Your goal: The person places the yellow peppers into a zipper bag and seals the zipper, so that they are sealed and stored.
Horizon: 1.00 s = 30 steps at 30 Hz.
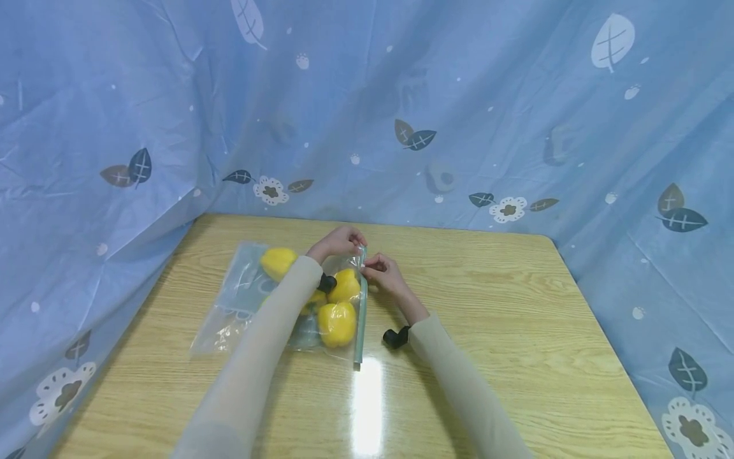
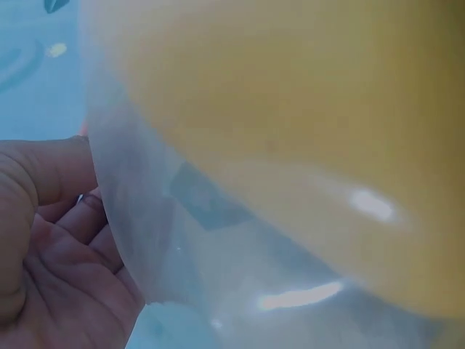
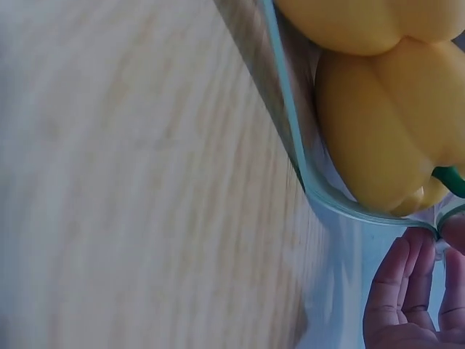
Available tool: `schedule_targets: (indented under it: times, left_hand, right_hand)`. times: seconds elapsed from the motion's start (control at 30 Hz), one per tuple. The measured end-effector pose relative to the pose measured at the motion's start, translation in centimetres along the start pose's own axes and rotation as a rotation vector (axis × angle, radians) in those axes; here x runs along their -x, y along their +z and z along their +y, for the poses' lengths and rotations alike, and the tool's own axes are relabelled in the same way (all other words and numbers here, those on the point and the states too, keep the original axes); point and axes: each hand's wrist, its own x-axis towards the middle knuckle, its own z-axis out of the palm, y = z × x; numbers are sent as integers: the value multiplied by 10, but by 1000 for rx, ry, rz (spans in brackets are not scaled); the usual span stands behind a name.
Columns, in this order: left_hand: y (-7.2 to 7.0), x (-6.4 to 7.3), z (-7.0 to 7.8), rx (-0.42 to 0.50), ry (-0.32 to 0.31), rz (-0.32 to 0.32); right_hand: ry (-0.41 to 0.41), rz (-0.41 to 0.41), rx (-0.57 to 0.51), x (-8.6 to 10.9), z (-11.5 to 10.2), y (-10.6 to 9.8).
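Note:
A clear zip bag (image 1: pixel 232 299) with a blue-green zip edge (image 1: pixel 361 319) lies on the table, several yellow bell peppers (image 1: pixel 337 324) inside it. My left hand (image 1: pixel 339 242) reaches over the bag and grips the far end of the zip edge. In the left wrist view its curled fingers are partly behind the clear plastic, beside a pepper (image 2: pixel 305 131). Just nearer to me, my right hand (image 1: pixel 387 275) pinches the zip edge between thumb and fingers. The right wrist view has the edge bending towards that pinch, close to a pepper's green stem (image 3: pixel 450 180).
The wooden table (image 1: pixel 493 331) extends right of the bag and in front of it. A blue curtain (image 1: pixel 355 115) with leaf and flower prints hangs behind the table and along both sides. Black wrist cameras (image 1: pixel 395 338) sit at both cuffs.

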Motion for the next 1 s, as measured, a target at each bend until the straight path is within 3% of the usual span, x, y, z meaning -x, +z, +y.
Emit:
schedule_targets:
  times: [0.3, 0.63, 0.77, 1.0]
  left_hand:
    - [3, -2, 5, -29, -42, 49]
    - [4, -2, 7, -37, -46, 62]
    - [3, -2, 5, -16, -2, 42]
    - [-2, 1, -1, 42, 94, -65]
  right_hand:
    - [-61, 29, 24, 7, 3, 3]
    - [-56, 4, 11, 15, 3, 2]
    - [-25, -18, -24, 17, 4, -1]
    - [16, -28, -73, 18, 4, -4]
